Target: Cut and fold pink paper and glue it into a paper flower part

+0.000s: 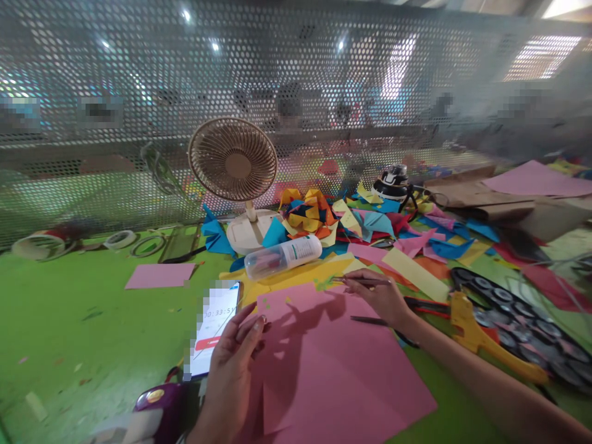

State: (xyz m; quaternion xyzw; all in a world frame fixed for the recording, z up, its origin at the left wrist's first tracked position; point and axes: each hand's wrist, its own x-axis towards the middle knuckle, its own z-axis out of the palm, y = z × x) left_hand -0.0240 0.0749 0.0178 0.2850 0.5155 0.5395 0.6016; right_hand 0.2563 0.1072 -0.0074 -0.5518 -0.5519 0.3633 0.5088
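Note:
My right hand [375, 297] grips slim metal tweezers [367, 281], tips pointing left at small green paper bits [326, 282]. These bits lie by the top edge of a large pink paper sheet [324, 364]. My left hand [235, 351] is at the sheet's left edge, thumb and fingers pinched together; whatever is between them is too small to make out. A few tiny yellow-green scraps lie on the pink sheet near its upper left corner. Dark scissor blades [369, 320] stick out beneath my right wrist. Yellow paper [296, 275] lies just behind the sheet.
A phone [215, 327] showing a timer lies beside my left hand. Behind are a clear bottle [283, 256], a small fan [234, 163] and heaped coloured paper [365, 219]. A yellow-handled glue gun [490, 345] and a black tray [522, 327] lie right. A perforated screen [139, 123] stands at the back.

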